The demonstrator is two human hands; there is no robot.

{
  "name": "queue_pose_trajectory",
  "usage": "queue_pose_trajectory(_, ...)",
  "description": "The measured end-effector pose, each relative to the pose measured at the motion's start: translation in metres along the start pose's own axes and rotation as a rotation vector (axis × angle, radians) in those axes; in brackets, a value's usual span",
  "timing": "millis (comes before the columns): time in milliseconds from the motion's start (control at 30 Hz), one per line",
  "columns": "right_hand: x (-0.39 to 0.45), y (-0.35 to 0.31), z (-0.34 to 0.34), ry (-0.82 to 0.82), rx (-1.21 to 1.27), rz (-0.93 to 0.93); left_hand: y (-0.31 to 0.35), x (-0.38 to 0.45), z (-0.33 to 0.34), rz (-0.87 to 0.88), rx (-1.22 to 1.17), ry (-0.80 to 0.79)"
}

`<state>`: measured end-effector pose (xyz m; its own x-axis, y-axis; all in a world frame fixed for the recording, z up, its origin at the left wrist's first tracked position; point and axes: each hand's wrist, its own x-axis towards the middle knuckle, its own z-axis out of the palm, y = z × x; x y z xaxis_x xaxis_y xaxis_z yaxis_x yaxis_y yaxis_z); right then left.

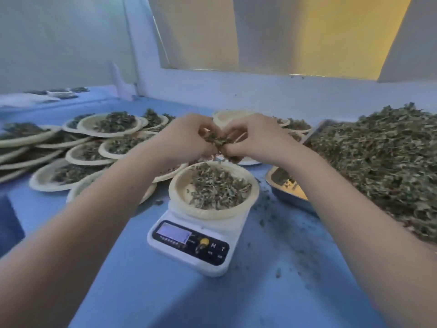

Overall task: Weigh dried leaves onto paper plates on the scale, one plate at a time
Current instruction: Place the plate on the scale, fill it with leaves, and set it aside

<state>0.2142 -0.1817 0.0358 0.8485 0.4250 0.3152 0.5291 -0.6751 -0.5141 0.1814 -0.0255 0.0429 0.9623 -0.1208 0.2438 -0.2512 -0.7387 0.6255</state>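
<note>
Left hand [186,134] and right hand [255,136], fingers curled, pinch one clump of dried leaves [217,140] together above the leaf-filled paper plate [179,185] sitting on the scale [196,242]; big leaf pile [383,162] at right.

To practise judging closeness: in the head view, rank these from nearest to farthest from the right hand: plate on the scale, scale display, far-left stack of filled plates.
1. Plate on the scale, just below the right hand.
2. Scale display, lower, toward the viewer.
3. Far-left stack of filled plates, across the table.
</note>
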Motion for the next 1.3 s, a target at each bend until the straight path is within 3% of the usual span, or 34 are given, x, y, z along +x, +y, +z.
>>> queue_pose_trajectory(67,0.0,0.002,0.008,-0.184,-0.076,0.045,-0.016,-0.01,-0.005,-0.007,-0.002,-0.108)
queue_pose_trajectory(133,-0.003,0.007,0.012,-0.245,-0.161,0.085,-0.033,-0.016,-0.009,0.003,0.128,-0.109)
queue_pose_trajectory(200,-0.004,0.011,0.012,-0.128,-0.159,0.106,-0.046,-0.02,-0.01,0.022,0.199,-0.012)
queue_pose_trajectory(267,-0.005,0.012,0.012,-0.049,-0.127,0.103,-0.057,-0.025,-0.006,0.023,0.122,0.072)
queue_pose_trajectory(633,-0.012,0.016,0.02,0.006,-0.044,0.091,-0.097,-0.046,0.055,-0.102,-0.393,0.567)
queue_pose_trajectory(700,-0.014,0.02,0.011,-0.12,-0.054,0.157,-0.104,-0.048,0.058,-0.153,-0.411,0.555)
queue_pose_trajectory(833,-0.023,0.027,0.002,-0.596,-0.222,0.244,-0.108,-0.047,0.061,-0.239,-0.36,0.439)
queue_pose_trajectory(900,-0.024,0.03,0.008,-0.661,-0.229,0.239,-0.108,-0.044,0.062,-0.247,-0.305,0.426)
queue_pose_trajectory(1300,0.011,0.0,-0.006,-0.294,0.003,0.103,-0.089,-0.028,-0.014,-0.232,-0.235,0.547)
